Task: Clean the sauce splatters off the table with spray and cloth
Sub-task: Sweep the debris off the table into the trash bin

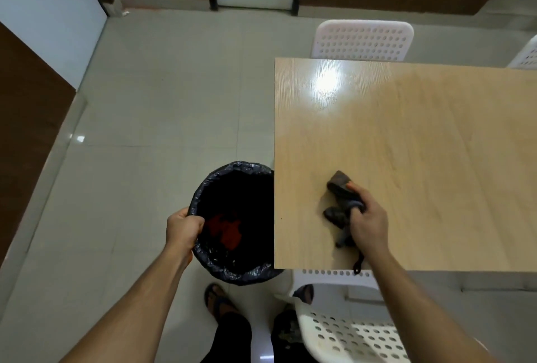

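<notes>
Right hand (368, 222): fingers curling round a dark grey cloth (340, 201), holding it bunched against the wooden table (421, 145); cloth is spilling out ahead of and beside the fingertips, near the table's left edge. Left hand (183, 229): fingers gripping the near rim of a bin (232, 223) lined with a black bag, red scraps lying just beyond the fingertips. White perforated chair (348, 330): sitting below the right forearm.
</notes>
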